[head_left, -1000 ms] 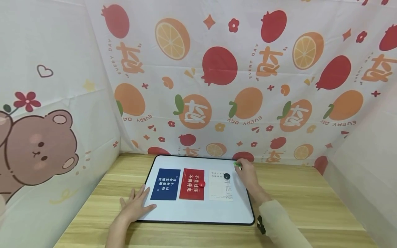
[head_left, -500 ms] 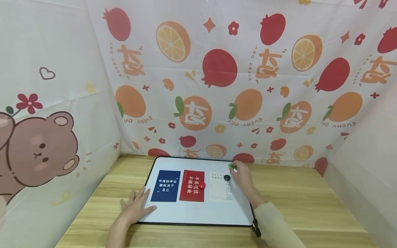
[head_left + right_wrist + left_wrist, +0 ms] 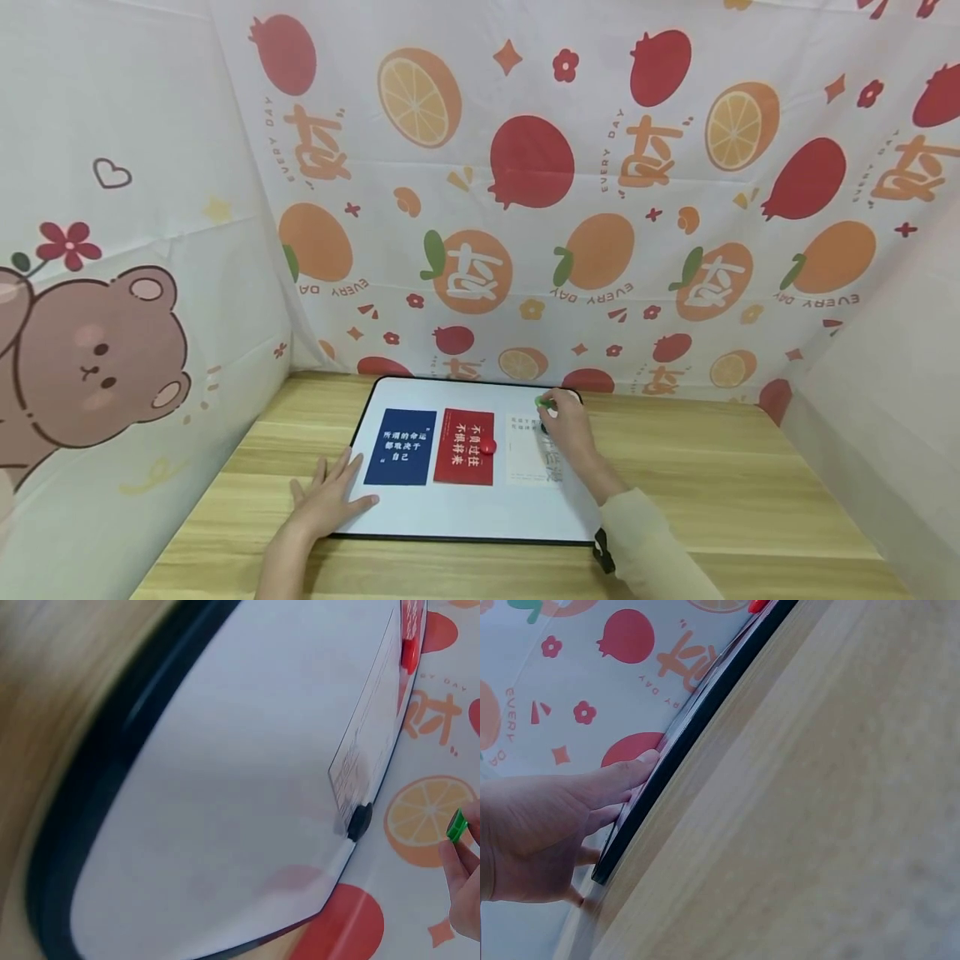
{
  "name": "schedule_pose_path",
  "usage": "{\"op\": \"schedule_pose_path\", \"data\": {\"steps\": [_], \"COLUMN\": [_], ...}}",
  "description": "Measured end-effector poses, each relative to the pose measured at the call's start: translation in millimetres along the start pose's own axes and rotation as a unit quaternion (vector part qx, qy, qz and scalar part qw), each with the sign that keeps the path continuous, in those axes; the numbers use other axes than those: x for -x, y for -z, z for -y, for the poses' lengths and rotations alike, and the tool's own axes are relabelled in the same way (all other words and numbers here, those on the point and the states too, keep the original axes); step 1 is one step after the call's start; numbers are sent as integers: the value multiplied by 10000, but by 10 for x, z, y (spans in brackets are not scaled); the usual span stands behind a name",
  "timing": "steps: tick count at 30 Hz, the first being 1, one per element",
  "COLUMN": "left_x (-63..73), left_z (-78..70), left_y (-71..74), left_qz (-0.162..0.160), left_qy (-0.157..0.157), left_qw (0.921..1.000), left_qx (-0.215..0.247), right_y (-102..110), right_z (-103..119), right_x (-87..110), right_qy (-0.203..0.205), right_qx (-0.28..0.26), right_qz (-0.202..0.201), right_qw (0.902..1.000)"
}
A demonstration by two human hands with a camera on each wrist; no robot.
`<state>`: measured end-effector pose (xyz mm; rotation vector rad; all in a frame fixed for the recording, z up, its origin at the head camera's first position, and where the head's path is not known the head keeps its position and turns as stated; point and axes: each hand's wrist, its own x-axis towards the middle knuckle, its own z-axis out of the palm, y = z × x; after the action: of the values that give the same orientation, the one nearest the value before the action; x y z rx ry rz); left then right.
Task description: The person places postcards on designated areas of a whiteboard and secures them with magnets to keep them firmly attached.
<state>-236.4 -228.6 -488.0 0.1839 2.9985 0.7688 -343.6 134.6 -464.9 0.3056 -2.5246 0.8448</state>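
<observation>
A whiteboard (image 3: pixel 465 517) with a black frame lies on the table. My right hand (image 3: pixel 572 437) pinches a small green magnet (image 3: pixel 456 825) between thumb and fingers, raised over the board's far right part. Below it is a white card (image 3: pixel 525 458) with printed text. A round black magnet (image 3: pixel 359 822) sits on this card, partly hidden by the right hand in the head view. A red magnet (image 3: pixel 488 447) sits on the right edge of a red card (image 3: pixel 453 454). My left hand (image 3: pixel 324 504) rests, fingers spread, on the board's left edge.
A dark blue card (image 3: pixel 400 467) with white writing lies on the board's left part. The wooden table (image 3: pixel 720 492) extends around the board. A fruit-patterned cloth (image 3: pixel 420 183) hangs behind, and a bear-printed cloth (image 3: pixel 97 350) covers the left side.
My right hand has moved left with the green magnet, from the board's far right corner to above the white card's top. The left hand stays in place.
</observation>
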Motion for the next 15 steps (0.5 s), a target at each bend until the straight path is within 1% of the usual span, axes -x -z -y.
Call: {"op": "schedule_pose_path", "data": {"steps": [6, 9, 15], "left_x": [-2, 1, 9], "left_z": [-16, -13, 3], "left_y": [13, 9, -2], "left_qz": [-4, 6, -7], "left_qy": [-8, 4, 10], "left_qw": [10000, 10000, 10000], "left_qx": [-57, -64, 11], "right_y": [-69, -100, -147], "right_z": [54, 75, 135], "right_x": [-6, -2, 19], "right_qy": [159, 166, 254], "right_qx": [6, 68, -5], "right_qz": [46, 58, 85], "right_qw": [9999, 9998, 9996]}}
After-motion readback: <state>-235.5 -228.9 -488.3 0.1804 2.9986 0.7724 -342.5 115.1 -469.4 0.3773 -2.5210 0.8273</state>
